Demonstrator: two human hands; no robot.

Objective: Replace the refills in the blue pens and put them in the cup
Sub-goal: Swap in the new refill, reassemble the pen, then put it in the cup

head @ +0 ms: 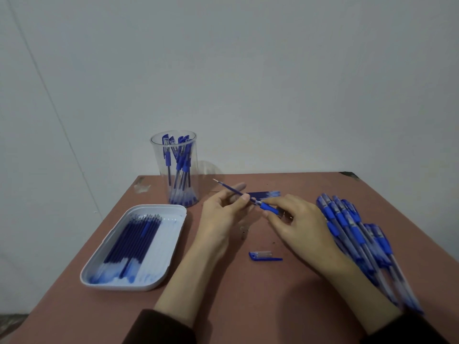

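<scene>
We hold the work between both hands above the middle of the counter. Our left hand has its fingers pinched together on a thin refill, whose metal tip points up and away to the left, toward the clear cup that stands just beyond those fingers and already holds several finished pens. Our right hand clamps its fingers on the blue grip end of the pen barrel. The refill and the barrel lie on one slanting line, tip high at the far left, barrel low at the near right, so the coming slide runs straight along that axis; whether the refill is going in or coming out, we cannot tell. A loose pen cap lies on the counter just nearer us than both sets of fingers. The tray of refills sits left of the left fingers, and the pile of pens lies right beside the right hand.
</scene>
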